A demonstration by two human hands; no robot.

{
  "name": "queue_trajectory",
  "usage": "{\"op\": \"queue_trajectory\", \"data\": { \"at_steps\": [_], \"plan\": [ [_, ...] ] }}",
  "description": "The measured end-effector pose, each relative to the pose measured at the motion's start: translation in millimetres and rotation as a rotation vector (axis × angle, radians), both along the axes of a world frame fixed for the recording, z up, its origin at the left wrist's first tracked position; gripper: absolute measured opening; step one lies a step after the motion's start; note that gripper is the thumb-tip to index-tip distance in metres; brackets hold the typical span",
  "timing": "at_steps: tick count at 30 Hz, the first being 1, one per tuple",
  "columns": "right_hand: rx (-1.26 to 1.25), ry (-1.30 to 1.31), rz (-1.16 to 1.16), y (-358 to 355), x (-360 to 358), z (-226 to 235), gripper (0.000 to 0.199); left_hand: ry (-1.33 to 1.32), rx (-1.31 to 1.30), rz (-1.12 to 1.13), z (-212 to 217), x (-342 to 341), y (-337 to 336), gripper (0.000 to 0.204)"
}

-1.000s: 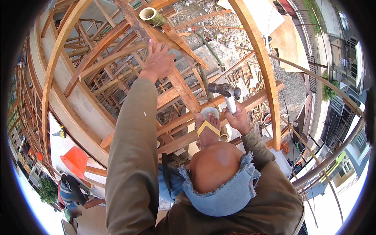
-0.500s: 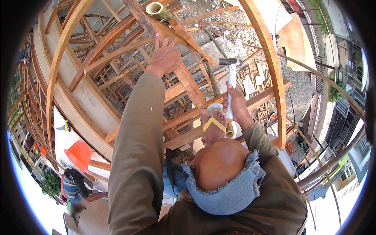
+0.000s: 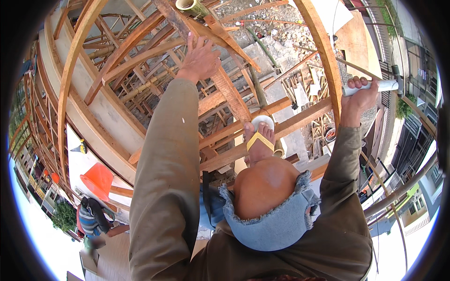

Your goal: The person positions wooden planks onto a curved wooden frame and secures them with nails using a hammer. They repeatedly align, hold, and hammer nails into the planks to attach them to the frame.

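Note:
My left hand (image 3: 200, 61) lies on a slanting wooden beam (image 3: 231, 96), fingers stretched out and apart, holding nothing. Out to the right, my right hand (image 3: 360, 102) is raised and wrapped round the white handle of a hammer (image 3: 385, 85). The hammer's dark head points away to the right, well apart from the beam. My foot, in a sandal with a yellow strap (image 3: 257, 139), stands at the beam's lower end, where it meets the crossing timbers (image 3: 307, 117). No nail can be made out near the left hand.
A curved timber (image 3: 323, 56) rises between my hands. Cut bamboo (image 3: 191, 6) stands beyond the left hand. Below the open framing lie rubble (image 3: 281, 33) and wood scraps. An orange bucket (image 3: 97, 181) and another person (image 3: 93, 218) are at lower left.
My right hand has swung the hammer up and right, away from beside my foot. My left hand stays on the beam.

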State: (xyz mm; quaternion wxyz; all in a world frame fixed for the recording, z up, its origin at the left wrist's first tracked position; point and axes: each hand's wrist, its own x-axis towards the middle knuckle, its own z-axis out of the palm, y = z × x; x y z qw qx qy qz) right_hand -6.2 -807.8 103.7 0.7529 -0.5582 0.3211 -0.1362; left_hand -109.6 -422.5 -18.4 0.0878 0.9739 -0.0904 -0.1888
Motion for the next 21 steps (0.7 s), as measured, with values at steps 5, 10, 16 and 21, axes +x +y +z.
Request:
{"op": "queue_trajectory", "data": {
  "at_steps": [5,10,16,21],
  "plan": [
    [0.073,0.873,1.185,63.8,-165.5,-59.0,0.02,0.027,-0.01,-0.011,-1.5,-6.4,-2.0,0.027],
    [0.201,0.783,0.742,82.4,-141.3,-30.9,0.022,0.048,0.04,-0.001,6.0,6.0,0.6,0.028],
    [0.051,0.632,0.883,45.6,-65.6,6.4,0.044,0.031,0.035,0.009,3.4,4.4,4.7,0.028],
    [-0.103,0.169,0.125,18.1,-2.9,40.5,0.037,0.073,0.05,-0.013,5.7,-0.4,2.2,0.028]
  ]
}}
